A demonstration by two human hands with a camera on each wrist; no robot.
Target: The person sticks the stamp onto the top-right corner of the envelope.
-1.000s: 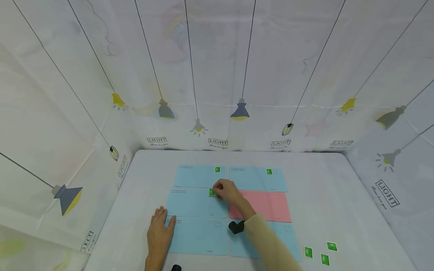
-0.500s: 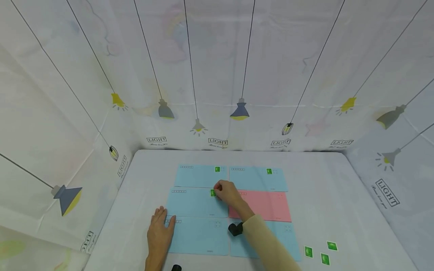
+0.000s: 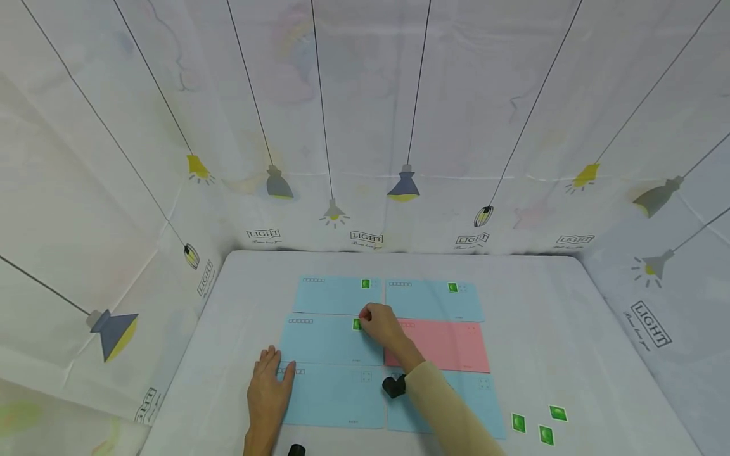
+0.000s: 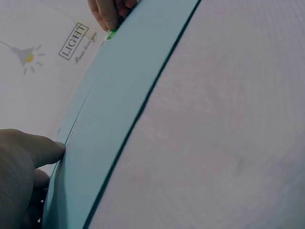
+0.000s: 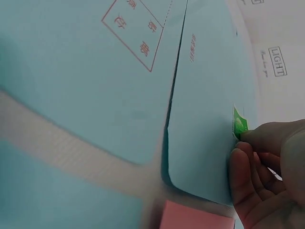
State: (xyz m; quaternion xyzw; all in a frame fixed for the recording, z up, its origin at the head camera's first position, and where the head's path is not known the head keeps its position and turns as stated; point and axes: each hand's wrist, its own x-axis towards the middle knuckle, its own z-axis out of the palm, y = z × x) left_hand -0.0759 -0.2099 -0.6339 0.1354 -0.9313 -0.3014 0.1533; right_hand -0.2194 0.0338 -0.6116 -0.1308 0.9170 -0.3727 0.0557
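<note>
Looks like a screened-off booth, closed in on three sides by creased white sheeting (image 3: 365, 95) printed with lamps (image 3: 403, 185) and LIGHT labels (image 3: 367, 238), round a white counter (image 3: 542, 329); hard to place further.

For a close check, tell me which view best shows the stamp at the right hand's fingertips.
The right wrist view: the stamp appears largest there, though the right hand hides part. The head view shows it small; the left wrist view, only a green sliver.

Five blue envelopes (image 3: 336, 402), one pink envelope (image 3: 447, 345); six green stamps (image 3: 518, 423); one left hand (image 3: 269, 386), one right hand (image 3: 383, 327).
</note>
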